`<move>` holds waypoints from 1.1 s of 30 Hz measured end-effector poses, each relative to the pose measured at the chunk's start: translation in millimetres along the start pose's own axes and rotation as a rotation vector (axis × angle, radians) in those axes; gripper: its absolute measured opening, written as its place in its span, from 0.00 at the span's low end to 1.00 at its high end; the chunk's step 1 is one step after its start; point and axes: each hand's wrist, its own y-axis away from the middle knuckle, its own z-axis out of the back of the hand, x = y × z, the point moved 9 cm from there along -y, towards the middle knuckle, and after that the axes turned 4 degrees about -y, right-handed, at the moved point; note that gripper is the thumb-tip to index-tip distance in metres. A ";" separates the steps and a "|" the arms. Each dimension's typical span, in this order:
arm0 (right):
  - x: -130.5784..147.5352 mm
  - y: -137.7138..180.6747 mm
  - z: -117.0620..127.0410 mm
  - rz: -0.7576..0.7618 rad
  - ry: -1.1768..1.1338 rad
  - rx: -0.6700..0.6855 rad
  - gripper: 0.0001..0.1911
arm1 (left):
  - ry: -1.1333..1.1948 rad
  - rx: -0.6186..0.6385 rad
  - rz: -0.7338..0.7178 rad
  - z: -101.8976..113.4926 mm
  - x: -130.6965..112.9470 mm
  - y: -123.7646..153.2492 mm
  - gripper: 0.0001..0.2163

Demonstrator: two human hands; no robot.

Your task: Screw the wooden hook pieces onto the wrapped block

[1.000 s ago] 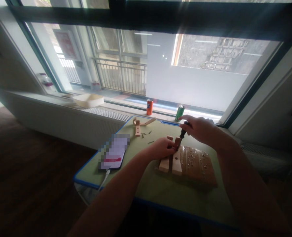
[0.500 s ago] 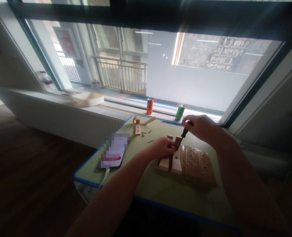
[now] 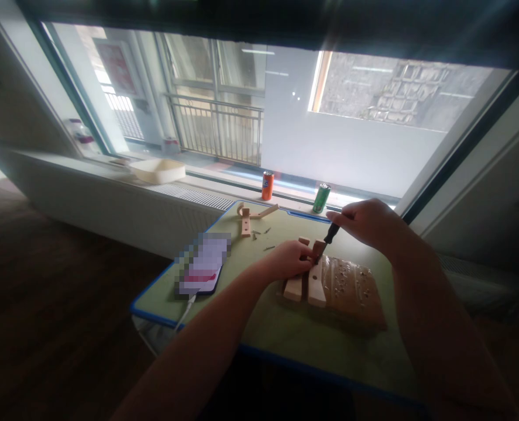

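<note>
On a small green table (image 3: 285, 333), my left hand (image 3: 288, 260) is closed round the upper end of a pale wooden piece (image 3: 305, 280) made of two slats. My right hand (image 3: 367, 222) grips the black handle of a screwdriver (image 3: 329, 237), whose tip points down at the top of that wooden piece. Just right of the slats lies a brown board wrapped in clear film (image 3: 351, 289), with several small screws on it.
A phone (image 3: 202, 272) on a white cable lies at the table's left. More wooden parts (image 3: 250, 216) and loose screws sit at the far edge. An orange can (image 3: 267, 186), a green can (image 3: 321, 197) and a white tray (image 3: 158, 171) stand on the windowsill.
My right hand has turned on the screwdriver handle and shifted slightly right and up. My left hand stays on the wooden piece. The camera tilted down a little.
</note>
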 end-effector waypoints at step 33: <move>0.5 1.9 -13.2 0.057 -0.093 0.174 0.25 | -0.034 -0.008 -0.008 -1.0 1.6 -1.0 0.12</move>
